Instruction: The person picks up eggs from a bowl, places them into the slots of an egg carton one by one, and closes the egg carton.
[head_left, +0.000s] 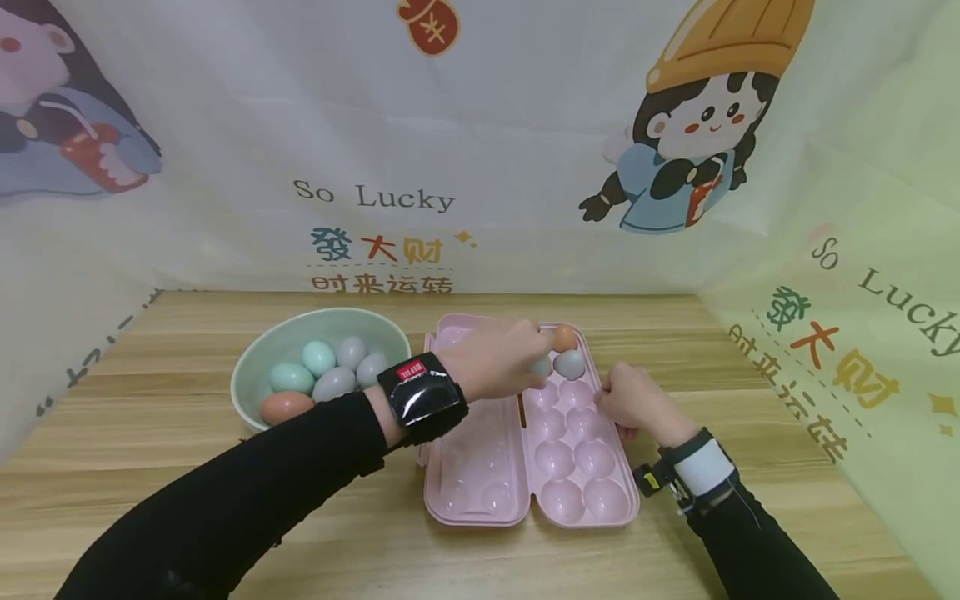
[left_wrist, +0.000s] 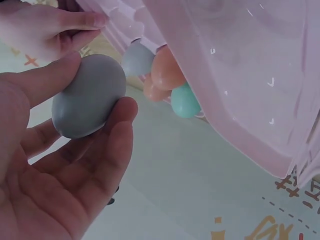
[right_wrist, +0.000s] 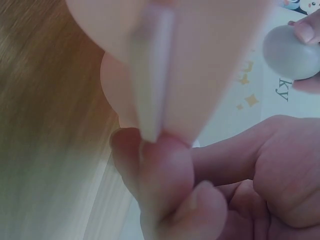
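Observation:
My left hand (head_left: 497,358) is over the far end of the pink egg carton (head_left: 582,500), gripping a grey egg (left_wrist: 90,96) between thumb and fingers. Beneath it, the far cups hold an orange egg (head_left: 565,337) and another grey egg (head_left: 570,365). The left wrist view also shows a teal egg (left_wrist: 185,101) and a second orange egg (left_wrist: 154,90) there. On the carton's right side, my right hand (head_left: 637,402) pinches the rim with curled fingers (right_wrist: 167,170). The carton lies unfolded, its lid (head_left: 480,458) to the left of the cups.
A pale green bowl (head_left: 247,358) with several grey, teal and orange eggs stands left of the carton, partly behind my left forearm. Wood-patterned tabletop (head_left: 337,533) lies around both. A printed cloth (head_left: 510,167) rises along the back and sides.

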